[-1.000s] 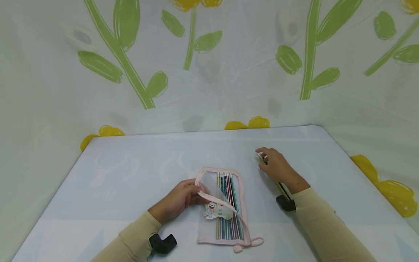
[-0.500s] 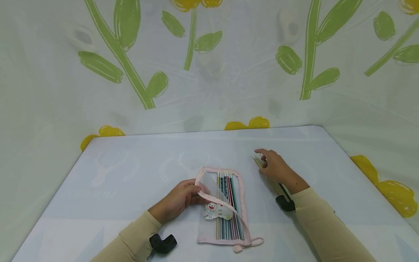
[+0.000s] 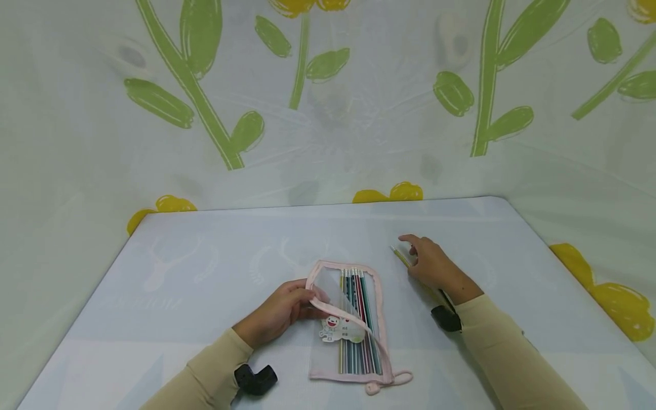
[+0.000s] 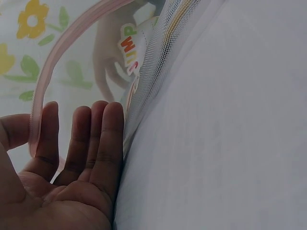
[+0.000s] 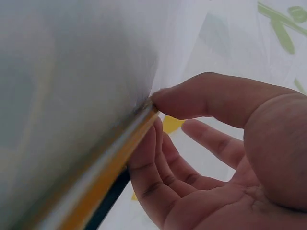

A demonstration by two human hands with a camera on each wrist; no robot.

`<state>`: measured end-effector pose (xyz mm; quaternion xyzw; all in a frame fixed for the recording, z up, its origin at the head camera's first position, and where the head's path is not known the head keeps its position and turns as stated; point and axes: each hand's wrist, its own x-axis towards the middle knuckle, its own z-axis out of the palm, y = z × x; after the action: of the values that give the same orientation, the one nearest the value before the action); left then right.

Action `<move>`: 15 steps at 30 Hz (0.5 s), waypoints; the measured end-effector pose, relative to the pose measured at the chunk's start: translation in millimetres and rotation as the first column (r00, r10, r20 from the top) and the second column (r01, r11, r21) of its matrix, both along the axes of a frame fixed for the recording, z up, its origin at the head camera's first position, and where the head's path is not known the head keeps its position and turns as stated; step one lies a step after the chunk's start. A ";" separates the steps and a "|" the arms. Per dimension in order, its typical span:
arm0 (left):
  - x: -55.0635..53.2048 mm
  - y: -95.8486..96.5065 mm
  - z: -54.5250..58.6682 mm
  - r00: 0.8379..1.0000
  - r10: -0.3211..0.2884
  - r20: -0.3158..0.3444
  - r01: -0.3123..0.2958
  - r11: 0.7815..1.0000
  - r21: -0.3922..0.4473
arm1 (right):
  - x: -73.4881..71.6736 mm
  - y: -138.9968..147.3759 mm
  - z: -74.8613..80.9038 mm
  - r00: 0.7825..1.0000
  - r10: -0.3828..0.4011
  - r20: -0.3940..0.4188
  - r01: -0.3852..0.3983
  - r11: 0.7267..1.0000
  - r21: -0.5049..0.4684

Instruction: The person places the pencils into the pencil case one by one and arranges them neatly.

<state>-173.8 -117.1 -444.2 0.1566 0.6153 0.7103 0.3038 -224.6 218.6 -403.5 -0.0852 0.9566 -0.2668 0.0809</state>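
Observation:
A see-through mesh pencil case (image 3: 323, 361) with pink trim lies on the table, several pencils (image 3: 359, 356) lined up inside. My left hand (image 3: 279, 313) lifts back its flap; in the left wrist view, thumb and index finger pinch the pink edge (image 4: 44, 79) while the other fingers extend behind it. Right of the case, my right hand (image 3: 435, 267) holds a yellow striped pencil (image 3: 401, 257) slanting under the palm. The right wrist view shows the thumb pressing the pencil (image 5: 108, 177) against curled fingers; a dark strip beside it is unclear.
The case's pink zip cord and bead (image 3: 372, 389) lie at its near right corner. Black wrist cameras (image 3: 255, 380) sit at both cuffs. A pale table (image 3: 215, 364) meets a flower-printed cloth (image 3: 359, 142) behind and at the sides.
The yellow striped pencil's tip has come further out past my right fingers, toward the left, as that hand dipped slightly. My left hand and the case have stayed put.

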 end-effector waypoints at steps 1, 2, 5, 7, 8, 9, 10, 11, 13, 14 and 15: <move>-0.1 0.0 0.0 1.000 -0.001 -0.001 0.001 1.000 0.000 | -0.4 0.0 -0.1 1.000 -0.007 0.007 0.007 1.000 -0.001; -0.2 -0.1 0.0 1.000 -0.002 -0.002 0.002 1.000 0.001 | -0.6 -0.2 -0.1 1.000 -0.013 0.013 0.013 1.000 -0.005; -0.2 -0.3 -0.4 1.000 -0.007 -0.007 0.007 1.000 0.000 | -1.4 0.2 -0.7 0.999 -0.027 0.027 0.028 0.999 -0.034; -0.4 -0.3 -0.8 1.000 -0.009 -0.008 0.009 1.000 0.001 | -1.0 0.4 -0.5 0.999 -0.025 0.030 0.027 0.998 -0.062; -0.4 -0.3 -0.9 1.000 -0.009 -0.008 0.009 1.000 0.002 | -0.4 0.3 0.0 0.999 -0.024 0.032 0.026 0.997 -0.079; -0.4 -0.2 -1.0 1.000 -0.008 -0.008 0.008 1.000 0.003 | -0.1 0.4 0.2 0.999 -0.024 0.036 0.027 0.995 -0.094; -0.4 -0.2 -1.1 1.000 -0.007 -0.007 0.007 1.000 0.004 | 0.3 0.3 1.1 0.999 -0.020 0.038 0.024 0.994 -0.108; -0.4 -0.1 -1.1 1.000 -0.007 -0.007 0.007 1.000 0.005 | 0.7 0.0 1.9 0.999 -0.016 0.037 0.020 0.993 -0.119; -0.5 0.1 -1.2 1.000 -0.004 -0.006 0.005 1.000 0.007 | 1.2 -0.4 3.5 0.999 -0.010 0.034 0.014 0.990 -0.140; -0.4 0.1 -1.1 1.000 -0.003 -0.007 0.003 1.000 0.006 | 1.1 -0.6 4.0 1.000 -0.005 0.030 0.009 0.989 -0.145; -0.4 0.2 -1.1 1.000 -0.002 -0.007 0.003 1.000 0.007 | 1.2 -0.8 4.6 1.000 -0.002 0.026 0.006 0.989 -0.147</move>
<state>-174.1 -116.9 -445.3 0.1608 0.6138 0.7114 0.3022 -223.4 217.9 -398.9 -0.0856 0.9334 -0.3376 0.0860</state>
